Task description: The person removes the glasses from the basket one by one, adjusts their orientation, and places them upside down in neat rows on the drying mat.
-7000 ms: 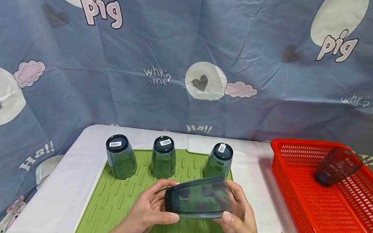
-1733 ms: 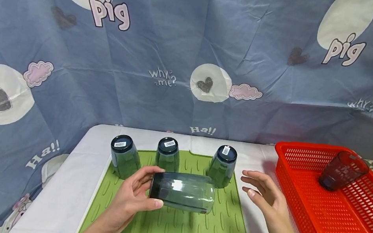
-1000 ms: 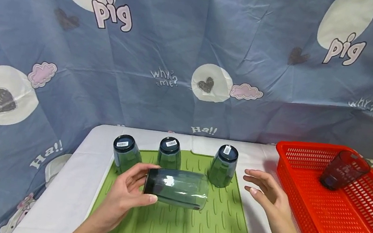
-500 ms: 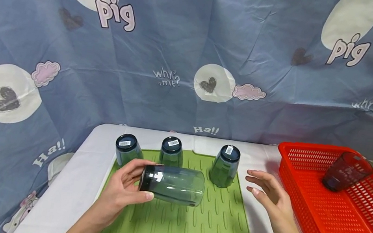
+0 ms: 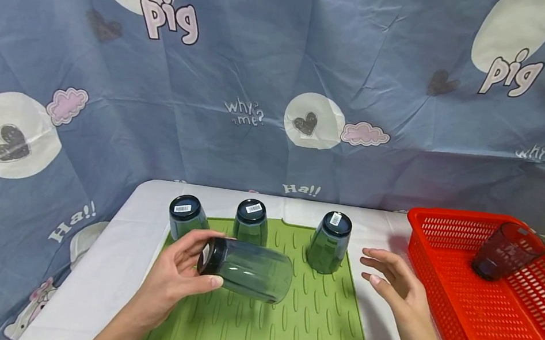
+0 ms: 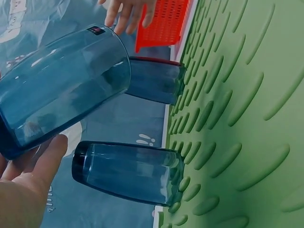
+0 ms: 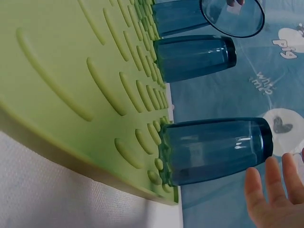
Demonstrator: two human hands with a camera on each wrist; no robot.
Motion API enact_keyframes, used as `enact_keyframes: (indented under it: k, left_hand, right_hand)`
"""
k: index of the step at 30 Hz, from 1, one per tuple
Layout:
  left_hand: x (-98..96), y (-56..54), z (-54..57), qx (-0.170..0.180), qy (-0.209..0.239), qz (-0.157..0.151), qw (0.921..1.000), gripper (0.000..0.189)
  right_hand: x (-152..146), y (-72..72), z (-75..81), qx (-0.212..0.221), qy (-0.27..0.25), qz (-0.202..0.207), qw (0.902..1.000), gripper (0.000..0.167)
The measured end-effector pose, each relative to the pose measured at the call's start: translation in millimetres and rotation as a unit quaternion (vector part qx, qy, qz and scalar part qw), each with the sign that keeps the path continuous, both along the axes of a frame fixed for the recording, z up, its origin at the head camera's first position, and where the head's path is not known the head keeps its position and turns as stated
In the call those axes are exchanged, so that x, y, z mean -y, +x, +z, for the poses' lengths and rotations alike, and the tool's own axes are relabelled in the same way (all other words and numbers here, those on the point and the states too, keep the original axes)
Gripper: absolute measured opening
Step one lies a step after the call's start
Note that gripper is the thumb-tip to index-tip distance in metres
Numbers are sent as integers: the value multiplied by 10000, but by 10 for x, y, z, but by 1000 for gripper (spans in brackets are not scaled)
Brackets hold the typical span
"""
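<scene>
My left hand [image 5: 176, 275] grips a smoky blue drinking glass [image 5: 253, 272] round its dark base, thumb in front and fingers behind. Held above the green ribbed mat [image 5: 281, 334], the glass lies nearly level, its mouth facing right and dipping slightly. A small dark label marks its wall near the rim in the left wrist view. Off the mat's right edge, my right hand [image 5: 399, 292] hangs in the air with fingers loosely bent, holding nothing. Along the mat's far side, matching glasses stand upside down: a left one [image 5: 187, 219], a middle one [image 5: 251, 228] and a right one [image 5: 328, 247].
A red plastic basket [image 5: 485, 333] stands to the right, beyond my right hand. Inside its far end leans another glass [image 5: 507, 252]. White cloth [image 5: 81, 306] covers the table, and a printed blue curtain [image 5: 233, 153] hangs close behind it.
Seven seconds ago both hands held the glass; the right has let go and moved right. Over the last second the left hand shifted left with the glass, turning its base more into view.
</scene>
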State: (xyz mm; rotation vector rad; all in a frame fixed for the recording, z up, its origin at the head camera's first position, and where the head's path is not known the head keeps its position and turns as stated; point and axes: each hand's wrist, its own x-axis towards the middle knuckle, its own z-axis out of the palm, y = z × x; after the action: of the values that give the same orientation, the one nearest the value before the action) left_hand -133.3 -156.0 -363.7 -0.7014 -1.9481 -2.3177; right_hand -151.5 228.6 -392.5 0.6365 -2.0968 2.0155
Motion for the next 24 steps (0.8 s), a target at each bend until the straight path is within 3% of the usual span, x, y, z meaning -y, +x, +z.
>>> enact_keyframes:
  k: [13,19,24]
  left_hand:
    - [41,-2,28,3,-93,276,9996,70]
    - [46,6,29,132,-60,505,9986,70]
    - [38,17,33,284,-41,508,9983,70]
  right_hand:
    - [-36,-10,-5,33,7,17,10000,37]
    - [-38,-13,-5,104,27,-24,9999,37]
    - [-38,-17,-4,121,41,-29,9999,37]
